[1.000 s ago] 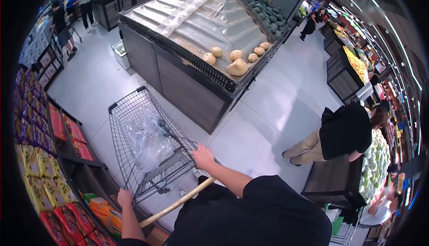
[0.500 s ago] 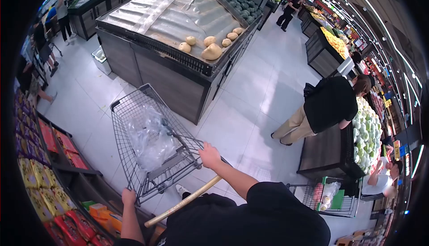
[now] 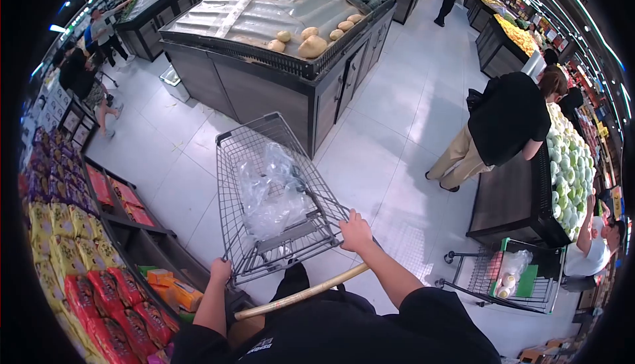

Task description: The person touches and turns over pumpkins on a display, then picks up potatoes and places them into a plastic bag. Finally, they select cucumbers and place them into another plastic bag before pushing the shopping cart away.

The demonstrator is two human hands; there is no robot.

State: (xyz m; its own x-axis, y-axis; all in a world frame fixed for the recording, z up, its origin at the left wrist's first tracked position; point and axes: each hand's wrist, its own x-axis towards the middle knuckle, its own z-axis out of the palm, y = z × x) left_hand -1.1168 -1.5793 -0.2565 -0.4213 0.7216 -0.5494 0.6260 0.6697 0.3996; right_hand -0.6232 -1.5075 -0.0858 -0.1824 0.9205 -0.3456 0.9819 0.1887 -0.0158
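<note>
A wire shopping cart [image 3: 223, 206] stands in front of me, tilted across the view. My right hand [image 3: 356, 230] is closed round its near right corner. At the near left corner, my left hand [image 3: 221, 271] grips the frame with its fingers curled in. Crumpled clear plastic bags [image 3: 272, 199] lie inside the basket; what they contain is hard to make out. A pale yellow pole-like piece [image 3: 301, 292] slants across in front of my dark shirt, below my hands and touched by neither.
Ahead, a dark display stand [image 3: 264, 93] carries several potatoes [image 3: 312, 47]. Packaged goods [image 3: 106, 304] line the left. To the right, a person in black [image 3: 509, 119] bends over a stand of green-white produce [image 3: 570, 172]; another cart [image 3: 471, 278] is behind them. Tiled floor [image 3: 377, 165] runs between.
The cart and both my hands have shifted right in view, and the potato stand sits slightly higher. Both hands keep their hold. The other cart at right shows more fully.
</note>
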